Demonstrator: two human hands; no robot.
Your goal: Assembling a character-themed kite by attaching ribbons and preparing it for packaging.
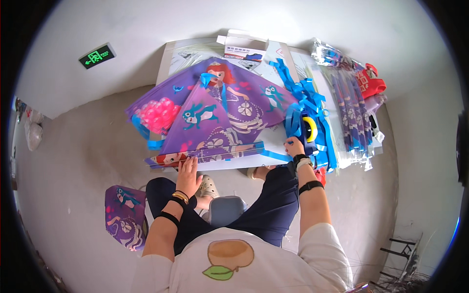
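Two bare hands work at the near edge of a purple kite [215, 117] printed with a cartoon figure and spread on a white board: the left hand [187, 177] lies flat with fingers released on its lower edge, while the right hand [295, 146] pinches a blue ribbon tail [305, 105] at its right corner. Clear packets of folded kites [352, 115] lie in a row to the right beside a red item [370, 80], a white-and-blue carton [244, 49] sits beyond the kite, a green exit sign [97, 55] glows on the wall at upper left, and another purple kite [126, 216] rests on the floor at lower left.
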